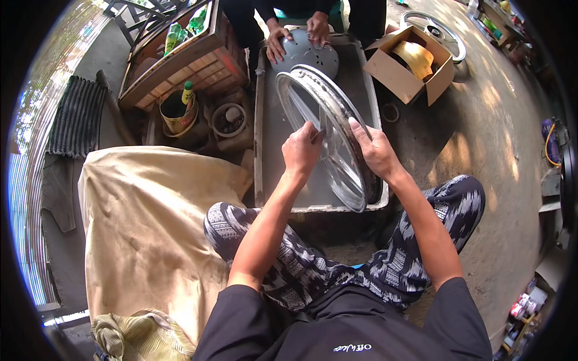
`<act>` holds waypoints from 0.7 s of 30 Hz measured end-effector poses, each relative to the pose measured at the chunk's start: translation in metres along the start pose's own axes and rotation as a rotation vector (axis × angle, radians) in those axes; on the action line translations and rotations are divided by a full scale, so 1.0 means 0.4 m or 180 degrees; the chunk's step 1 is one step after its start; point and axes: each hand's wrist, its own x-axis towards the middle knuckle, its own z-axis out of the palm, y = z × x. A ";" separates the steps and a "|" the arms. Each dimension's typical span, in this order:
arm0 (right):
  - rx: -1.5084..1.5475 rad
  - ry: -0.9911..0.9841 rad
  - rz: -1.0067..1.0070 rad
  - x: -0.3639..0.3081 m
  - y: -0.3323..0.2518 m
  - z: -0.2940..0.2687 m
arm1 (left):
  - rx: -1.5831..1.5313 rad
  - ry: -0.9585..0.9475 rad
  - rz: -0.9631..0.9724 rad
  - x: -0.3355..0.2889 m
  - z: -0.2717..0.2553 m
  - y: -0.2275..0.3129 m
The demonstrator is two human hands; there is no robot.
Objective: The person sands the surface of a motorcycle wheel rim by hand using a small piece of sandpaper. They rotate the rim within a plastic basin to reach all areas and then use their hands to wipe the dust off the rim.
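Note:
A silvery spoked wheel [344, 112] stands tilted in a pale rectangular tub [259, 129] holding cloudy water. My right hand [377, 150] grips the wheel's right rim, thumb on top. Closed and held against a spoke inside the wheel, my left hand [301, 149] pinches a small dark piece whose kind I cannot make out. Behind the wheel, at the tub's far end, a person's two hands [278, 42] rest on a grey rounded shell [310, 55] with small holes.
An open cardboard box [397, 78] with a yellow piece stands right of the tub, near another wheel [442, 33]. At left are a wooden crate [174, 75] with green bottles, a yellow bucket [179, 117], a small pot [229, 123] and a tan cloth cover [144, 204].

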 end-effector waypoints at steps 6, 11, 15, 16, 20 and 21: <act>-0.0084 0.0060 -0.0215 0.005 0.013 0.009 | -0.0003 0.0102 0.0020 0.004 -0.009 0.009; -0.0145 0.0022 -0.0271 0.004 0.000 0.013 | -0.0249 0.0518 0.0160 0.016 -0.039 0.032; -0.0152 0.0001 -0.0228 0.007 0.004 0.015 | -0.0173 0.0124 -0.0087 0.007 -0.036 0.022; -0.0176 -0.0002 -0.0243 0.008 0.001 0.017 | -0.0054 0.0159 0.0047 0.010 -0.036 0.019; -0.0269 -0.0005 -0.0232 0.009 0.005 0.016 | -0.0393 0.0458 -0.0027 0.017 -0.058 0.037; -0.0277 -0.0035 -0.0241 0.013 0.001 0.020 | -0.0274 0.0278 -0.0091 0.013 -0.060 0.030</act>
